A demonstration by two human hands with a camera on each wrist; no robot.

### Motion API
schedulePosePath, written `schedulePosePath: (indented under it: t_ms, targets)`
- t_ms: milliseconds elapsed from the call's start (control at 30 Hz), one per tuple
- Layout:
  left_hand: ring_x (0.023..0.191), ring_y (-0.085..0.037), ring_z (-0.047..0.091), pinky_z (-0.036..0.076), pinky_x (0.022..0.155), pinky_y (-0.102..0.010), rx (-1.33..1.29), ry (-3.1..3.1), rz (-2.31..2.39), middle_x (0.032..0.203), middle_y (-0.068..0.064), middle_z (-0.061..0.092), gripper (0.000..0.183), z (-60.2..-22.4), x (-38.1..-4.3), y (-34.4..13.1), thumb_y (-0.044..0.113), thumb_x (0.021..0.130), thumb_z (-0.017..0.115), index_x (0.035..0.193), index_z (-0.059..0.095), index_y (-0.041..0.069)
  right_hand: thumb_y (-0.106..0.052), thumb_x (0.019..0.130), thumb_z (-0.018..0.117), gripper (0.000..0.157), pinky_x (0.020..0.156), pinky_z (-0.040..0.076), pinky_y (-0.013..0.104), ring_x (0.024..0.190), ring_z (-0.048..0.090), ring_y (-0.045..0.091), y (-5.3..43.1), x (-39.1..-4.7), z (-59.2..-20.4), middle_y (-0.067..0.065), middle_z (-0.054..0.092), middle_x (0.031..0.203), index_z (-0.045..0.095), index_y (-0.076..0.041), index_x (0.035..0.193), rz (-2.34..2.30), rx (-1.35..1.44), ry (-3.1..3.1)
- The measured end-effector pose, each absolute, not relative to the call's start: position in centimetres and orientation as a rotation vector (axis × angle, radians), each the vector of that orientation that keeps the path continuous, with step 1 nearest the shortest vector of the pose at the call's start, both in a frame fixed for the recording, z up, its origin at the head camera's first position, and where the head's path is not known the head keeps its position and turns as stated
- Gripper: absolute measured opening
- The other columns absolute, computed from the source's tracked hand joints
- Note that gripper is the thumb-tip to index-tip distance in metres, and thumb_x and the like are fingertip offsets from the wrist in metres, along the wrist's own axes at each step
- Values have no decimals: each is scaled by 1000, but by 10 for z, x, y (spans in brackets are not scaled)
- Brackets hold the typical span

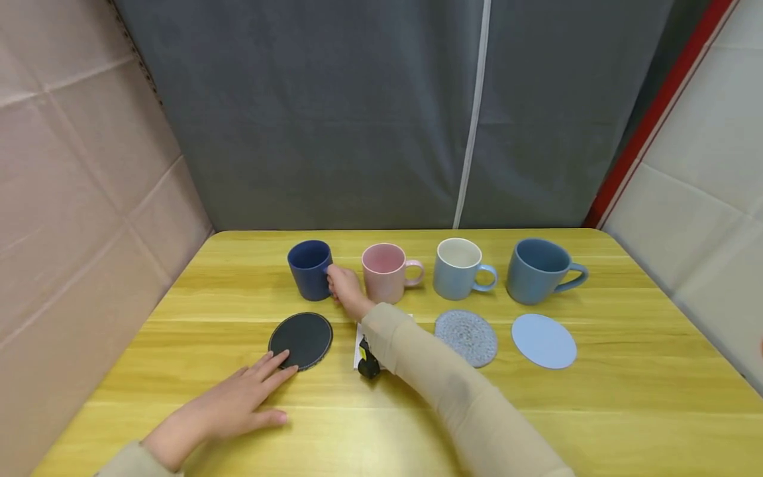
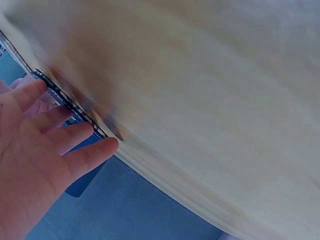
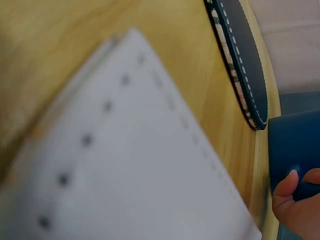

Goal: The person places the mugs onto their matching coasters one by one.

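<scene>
At the left end of a row of mugs, my right hand (image 1: 348, 290) grips the handle of a dark blue mug (image 1: 308, 271). The right wrist view shows the thumb (image 3: 286, 189) against the side of this mug (image 3: 295, 142). In front of it lies a round black coaster (image 1: 303, 339) with a stitched edge. My left hand (image 1: 235, 401) is spread, its fingertips on the coaster's near edge. Seen from the left wrist, the straight fingers (image 2: 92, 155) reach to the coaster's rim (image 2: 70, 102). The mug's handle is hidden behind my right fingers.
Right of the dark blue mug stand a pink mug (image 1: 384, 275), a light blue mug (image 1: 456, 271) and a grey-blue mug (image 1: 536, 275). My right forearm covers most of a white stitched coaster (image 3: 145, 150). A woven grey coaster (image 1: 466, 338) and a pale blue coaster (image 1: 544, 341) lie further right.
</scene>
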State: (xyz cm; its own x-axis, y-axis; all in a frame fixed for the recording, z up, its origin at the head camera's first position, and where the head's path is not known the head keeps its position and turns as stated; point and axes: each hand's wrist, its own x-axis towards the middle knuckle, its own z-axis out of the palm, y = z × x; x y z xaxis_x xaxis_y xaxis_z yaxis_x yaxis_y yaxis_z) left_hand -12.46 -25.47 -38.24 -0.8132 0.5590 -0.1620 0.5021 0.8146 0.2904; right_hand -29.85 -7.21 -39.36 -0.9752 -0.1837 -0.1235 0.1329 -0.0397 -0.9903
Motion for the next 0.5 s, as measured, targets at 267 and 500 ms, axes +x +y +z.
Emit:
schedulePosePath:
  t_ms: [267, 500]
  targets:
    - [131, -45, 27, 32, 93, -64, 857, 2770, 331, 146, -19, 28, 74, -384, -126, -255, 61, 85, 46, 138, 40, 10, -24, 80, 45, 34, 42, 26, 24, 43, 29, 12, -73, -299, -395, -4, 32, 45, 35, -16, 48, -2150, -17, 2015]
    - [131, -45, 27, 32, 93, -64, 857, 2773, 329, 146, -19, 28, 75, -385, -126, -256, 61, 85, 45, 138, 40, 10, -23, 80, 44, 34, 42, 26, 24, 43, 29, 12, -72, -297, -395, -5, 32, 45, 35, -16, 48, -2154, -33, 2011]
